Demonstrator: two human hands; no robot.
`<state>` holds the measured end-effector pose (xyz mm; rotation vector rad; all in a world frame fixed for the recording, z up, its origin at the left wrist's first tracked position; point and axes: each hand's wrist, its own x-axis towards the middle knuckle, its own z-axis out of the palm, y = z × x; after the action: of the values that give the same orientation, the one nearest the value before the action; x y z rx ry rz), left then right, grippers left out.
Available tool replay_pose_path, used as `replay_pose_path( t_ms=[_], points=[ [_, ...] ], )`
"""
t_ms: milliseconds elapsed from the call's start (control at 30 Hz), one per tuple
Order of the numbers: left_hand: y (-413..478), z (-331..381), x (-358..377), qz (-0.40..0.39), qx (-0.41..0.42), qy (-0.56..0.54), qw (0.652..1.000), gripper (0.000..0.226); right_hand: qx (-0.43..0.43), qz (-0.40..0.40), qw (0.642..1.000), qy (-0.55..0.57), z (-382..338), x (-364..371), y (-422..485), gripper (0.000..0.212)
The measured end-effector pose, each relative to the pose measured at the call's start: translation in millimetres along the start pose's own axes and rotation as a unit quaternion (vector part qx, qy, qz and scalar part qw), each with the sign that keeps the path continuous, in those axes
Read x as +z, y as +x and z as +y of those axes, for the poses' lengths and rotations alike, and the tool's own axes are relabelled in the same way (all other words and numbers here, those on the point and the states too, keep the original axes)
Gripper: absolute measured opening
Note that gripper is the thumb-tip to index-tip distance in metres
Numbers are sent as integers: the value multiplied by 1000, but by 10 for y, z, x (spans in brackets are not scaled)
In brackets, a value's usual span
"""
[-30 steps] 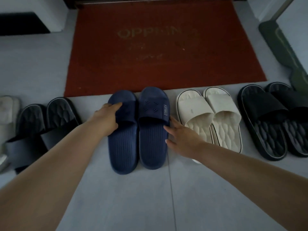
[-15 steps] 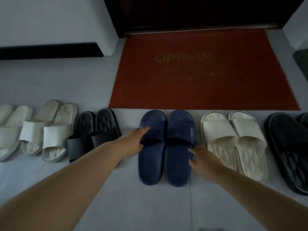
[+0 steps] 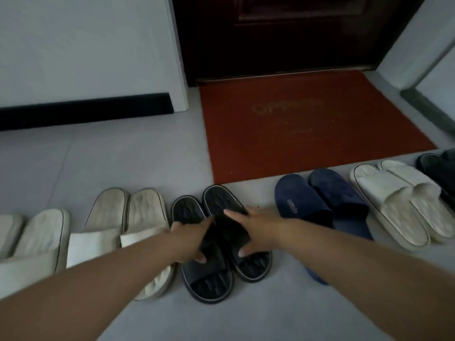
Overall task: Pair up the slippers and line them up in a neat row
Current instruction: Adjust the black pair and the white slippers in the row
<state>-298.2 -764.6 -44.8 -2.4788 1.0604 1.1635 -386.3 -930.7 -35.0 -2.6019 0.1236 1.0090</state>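
Black slippers [image 3: 221, 244] — moulded, quilted footbeds, pale-edged soles — lie side by side on the grey floor [image 3: 123, 163]; left hand [image 3: 192, 239] and right hand [image 3: 253, 232] rest spread-fingered on their straps, clasping neither.

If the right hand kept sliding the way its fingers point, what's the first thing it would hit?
The right hand points left across the black slippers, so it would probably meet the left hand first.

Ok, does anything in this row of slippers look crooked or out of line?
Yes. The black pair under both hands is staggered: its left slipper sits nearer the person than its right one. The left hand and right hand rest on its straps. The blue pair looks even.
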Motion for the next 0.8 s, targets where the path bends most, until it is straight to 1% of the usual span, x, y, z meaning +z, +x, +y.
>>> replay_pose_path(
  t_ms=[67, 133, 167, 200, 267, 300, 333, 400, 467, 500, 567, 600, 667, 733, 800],
  points=[
    [135, 46, -8, -1, 57, -1, 998, 114, 38, 2, 999, -15, -149, 170, 164, 91],
    [215, 68, -28, -17, 91, -61, 994, 116, 71, 45, 996, -8, -223, 287, 193, 81],
    [224, 62, -30, -18, 102, -87, 991, 112, 89, 62, 994, 14, -255, 329, 188, 78],
    [218, 59, -25, -13, 117, -104, 988, 103, 111, 71, 990, 43, -284, 375, 170, 77],
    [203, 79, 7, 12, 137, -110, 984, 76, 153, 90, 979, 103, -350, 448, 148, 79],
    [196, 104, 23, 17, 139, -108, 984, 65, 178, 110, 969, 130, -383, 470, 137, 82],
    [179, 140, 24, 10, 133, -110, 985, 59, 201, 136, 958, 156, -411, 490, 131, 85],
    [188, 230, -9, -20, 127, -93, 987, 59, 237, 194, 929, 209, -493, 538, 70, 84],
    [224, 320, -91, -35, 137, -63, 988, 59, 271, 250, 898, 240, -628, 579, -53, 77],
    [201, 350, -112, -32, 137, -52, 989, 59, 294, 264, 883, 255, -716, 612, -141, 72],
    [129, 382, -120, -32, 114, -50, 992, 65, 327, 268, 857, 295, -879, 701, -346, 64],
    [93, 387, -110, -33, 105, -63, 992, 68, 333, 258, 850, 316, -944, 750, -448, 60],
    [57, 394, -78, -32, 100, -92, 990, 68, 335, 220, 838, 370, -1002, 841, -599, 51],
    [50, 390, -46, -21, 99, -113, 988, 66, 336, 187, 818, 427, -989, 927, -666, 42],
    [36, 371, -25, -5, 92, -147, 985, 66, 343, 202, 776, 488, -966, 977, -623, 27]
  ],
)
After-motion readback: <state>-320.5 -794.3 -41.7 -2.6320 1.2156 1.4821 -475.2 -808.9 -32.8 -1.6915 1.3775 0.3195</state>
